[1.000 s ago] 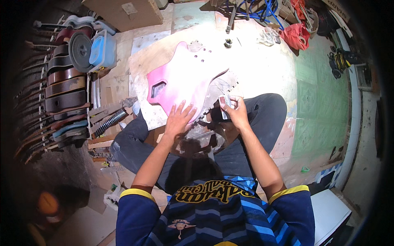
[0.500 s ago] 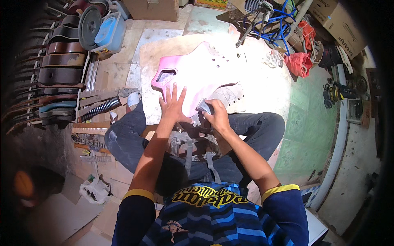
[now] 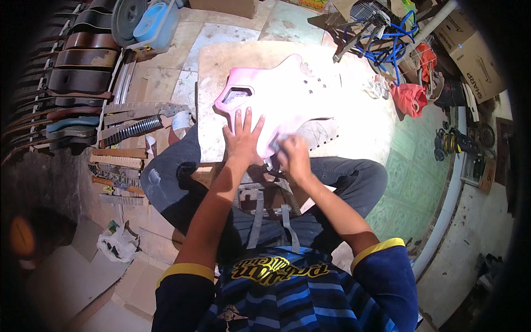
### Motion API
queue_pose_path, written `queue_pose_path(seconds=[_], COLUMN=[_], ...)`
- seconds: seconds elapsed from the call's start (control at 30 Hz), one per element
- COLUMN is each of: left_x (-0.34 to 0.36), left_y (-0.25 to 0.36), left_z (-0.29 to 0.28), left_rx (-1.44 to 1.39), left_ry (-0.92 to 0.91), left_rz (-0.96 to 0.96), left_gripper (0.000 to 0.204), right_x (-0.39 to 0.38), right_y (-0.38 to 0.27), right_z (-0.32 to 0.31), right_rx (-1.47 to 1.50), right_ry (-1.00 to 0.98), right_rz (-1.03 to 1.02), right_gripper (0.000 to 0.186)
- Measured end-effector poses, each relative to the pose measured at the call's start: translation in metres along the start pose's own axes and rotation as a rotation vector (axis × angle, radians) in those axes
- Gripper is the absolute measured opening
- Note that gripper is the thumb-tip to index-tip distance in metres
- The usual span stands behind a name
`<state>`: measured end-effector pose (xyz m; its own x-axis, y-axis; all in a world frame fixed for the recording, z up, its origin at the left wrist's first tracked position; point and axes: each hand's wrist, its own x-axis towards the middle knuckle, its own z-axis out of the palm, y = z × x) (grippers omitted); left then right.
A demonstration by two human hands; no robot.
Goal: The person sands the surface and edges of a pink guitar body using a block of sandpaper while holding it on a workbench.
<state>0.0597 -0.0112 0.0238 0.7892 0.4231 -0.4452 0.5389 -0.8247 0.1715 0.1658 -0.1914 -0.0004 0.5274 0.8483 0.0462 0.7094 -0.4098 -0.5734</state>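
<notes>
A pink, glare-whitened electric guitar body (image 3: 276, 88) lies flat on a pale board (image 3: 213, 63) in front of my crossed legs. My left hand (image 3: 243, 141) presses flat on its near left part with fingers spread, just below the cut-out cavity. In my right hand (image 3: 296, 157) is a small grey sanding block (image 3: 281, 141), held against the body's near edge. The fingers and motion blur hide most of the block. A thin greyish sheet (image 3: 325, 134) with dark marks along its edge lies on the board beside the right hand.
Several guitar bodies (image 3: 83, 80) stand racked at the left, with guitar necks (image 3: 130, 133) on the floor nearby. A blue container (image 3: 152, 27) sits at the far left. Blue hose (image 3: 390, 55), a red bag (image 3: 409, 99) and cardboard boxes (image 3: 478, 66) crowd the far right.
My right hand has turned over the block and shifted slightly along the body's near edge. The left hand stays spread on the body. The whole view has shifted a little.
</notes>
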Motion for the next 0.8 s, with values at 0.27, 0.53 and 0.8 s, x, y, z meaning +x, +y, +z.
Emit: queue_pose_path(seconds=[0.27, 0.53, 0.8], left_x=[-0.003, -0.001, -0.003], left_y=[0.002, 0.002, 0.004], left_z=[-0.003, -0.003, -0.003], left_rx=[0.020, 0.025, 0.038], left_ry=[-0.031, -0.039, -0.034], left_rz=[-0.006, -0.023, -0.015], left_gripper=[0.151, 0.150, 0.150], right_x=[0.007, 0.017, 0.023], right_y=[0.010, 0.004, 0.012], right_z=[0.002, -0.011, -0.011], right_rx=[-0.035, 0.001, -0.027], right_ry=[0.037, -0.005, 0.013], right_rz=[-0.053, 0.001, 0.063], right_gripper=[0.038, 0.039, 0.038])
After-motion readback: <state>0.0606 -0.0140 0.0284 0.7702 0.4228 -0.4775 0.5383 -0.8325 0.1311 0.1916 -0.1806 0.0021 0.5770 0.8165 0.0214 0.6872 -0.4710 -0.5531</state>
